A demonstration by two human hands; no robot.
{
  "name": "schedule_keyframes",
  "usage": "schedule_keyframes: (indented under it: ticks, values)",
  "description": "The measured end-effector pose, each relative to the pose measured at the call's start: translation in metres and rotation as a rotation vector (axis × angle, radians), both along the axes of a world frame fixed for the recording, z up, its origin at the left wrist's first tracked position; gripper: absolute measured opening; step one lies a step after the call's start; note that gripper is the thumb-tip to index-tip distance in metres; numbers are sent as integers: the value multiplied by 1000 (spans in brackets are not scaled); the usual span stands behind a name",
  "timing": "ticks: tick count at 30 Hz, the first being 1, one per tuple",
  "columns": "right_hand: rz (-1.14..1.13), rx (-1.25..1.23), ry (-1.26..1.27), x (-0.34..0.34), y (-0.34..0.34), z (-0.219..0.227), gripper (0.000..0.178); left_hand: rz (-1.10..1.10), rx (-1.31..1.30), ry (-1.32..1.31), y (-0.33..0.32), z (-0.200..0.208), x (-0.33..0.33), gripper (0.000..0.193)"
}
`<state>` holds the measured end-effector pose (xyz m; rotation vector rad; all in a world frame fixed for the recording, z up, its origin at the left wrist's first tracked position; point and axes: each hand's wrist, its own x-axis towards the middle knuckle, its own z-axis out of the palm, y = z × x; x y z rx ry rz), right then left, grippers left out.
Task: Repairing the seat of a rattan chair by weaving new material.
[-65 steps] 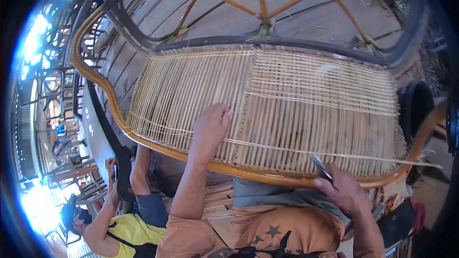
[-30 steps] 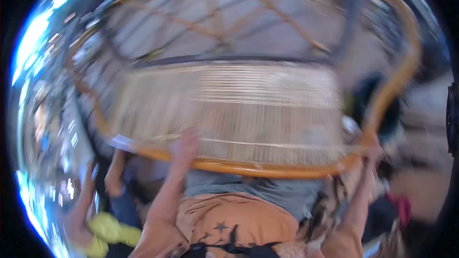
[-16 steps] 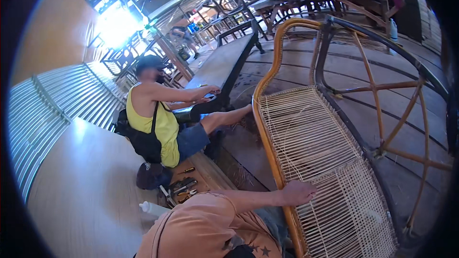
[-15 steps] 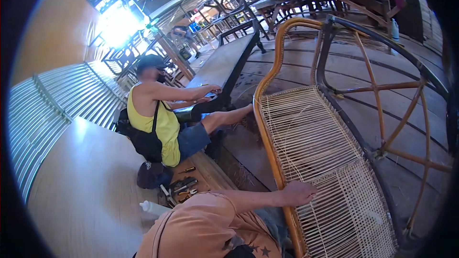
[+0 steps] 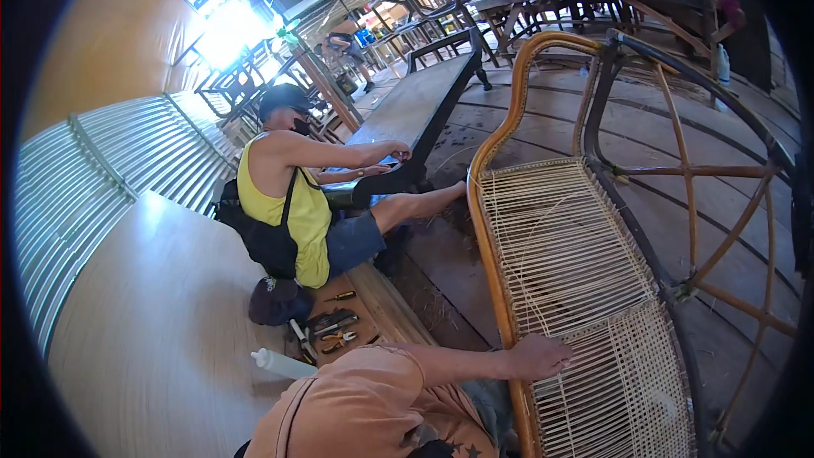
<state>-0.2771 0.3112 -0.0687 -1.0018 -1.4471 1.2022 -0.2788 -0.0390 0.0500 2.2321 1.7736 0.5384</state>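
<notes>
My left hand (image 5: 541, 357) reaches across from my orange sleeve and rests over the woven seat panel (image 5: 577, 229) of a rattan chair frame. Its fingers are curled closed just inside the honey-coloured pole (image 5: 490, 246); whatever they hold is too small to make out. Pale cane strands run side to side across the panel. Its far part is openly strung, while the near part (image 5: 649, 356) shows a denser crossed weave. A thin loose strand curves over the far strings. My right hand is out of view.
Left of me, a light wooden board (image 5: 161, 314) holds a white bottle (image 5: 282, 365), a dark cap (image 5: 275, 301) and pliers (image 5: 339, 341) near a screwdriver (image 5: 341, 296). A person in a yellow top (image 5: 284, 195) works at a dark bench (image 5: 415, 110). Bare frame poles (image 5: 688, 171) spread to the right.
The view has shifted slightly, so the surroundings sit a little further right and some lower. My left hand stays closed at the same spot on the panel.
</notes>
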Motion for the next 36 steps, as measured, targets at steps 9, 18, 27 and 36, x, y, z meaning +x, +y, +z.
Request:
schedule_keyframes:
  ticks: [9,18,27,36]
  values:
    - [6,77,68,27,39,60,43,38,-32,-85,-2,3,3,16]
    - [120,128,154,-4,47,122,43,75,-29,-112,0,-5,3,19]
    - [245,142,222,-37,45,163,43,44,-76,-167,-2,-2,-1,20]
    - [374,118,301,-66,35,184,44,-14,146,-123,0,-29,-2,20]
